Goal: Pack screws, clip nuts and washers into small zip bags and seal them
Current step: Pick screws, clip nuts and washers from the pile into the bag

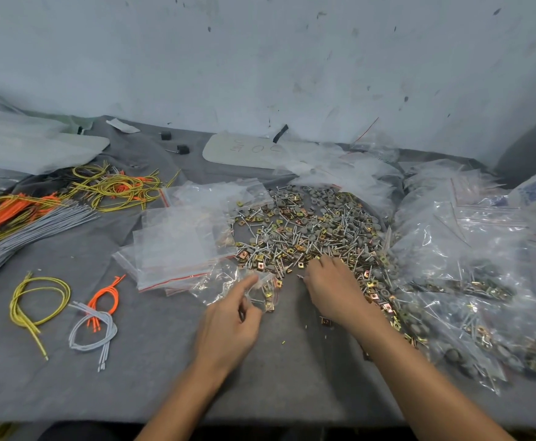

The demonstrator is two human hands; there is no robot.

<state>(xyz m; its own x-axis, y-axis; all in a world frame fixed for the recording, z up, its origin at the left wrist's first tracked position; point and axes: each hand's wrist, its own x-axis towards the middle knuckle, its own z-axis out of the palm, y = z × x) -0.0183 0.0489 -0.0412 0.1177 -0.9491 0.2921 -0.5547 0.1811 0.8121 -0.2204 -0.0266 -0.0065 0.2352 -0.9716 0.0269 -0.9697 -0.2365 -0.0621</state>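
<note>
A wide heap of silver screws, brass clip nuts and grey washers [308, 230] lies on the grey cloth at the centre. My left hand [231, 323] pinches a small clear zip bag [260, 291] with a few clip nuts inside, just left of the heap's near edge. My right hand [333, 288] rests palm down on the near edge of the heap, fingers curled into the parts and pinching a screw. A stack of empty zip bags [177, 246] lies to the left of the heap.
Filled zip bags [470, 281] are piled along the right side. Yellow, orange and grey wire bundles [94, 189] lie at the left, with small loops [91, 326] nearer me. A white board [244, 151] and clear plastic sheets sit by the back wall.
</note>
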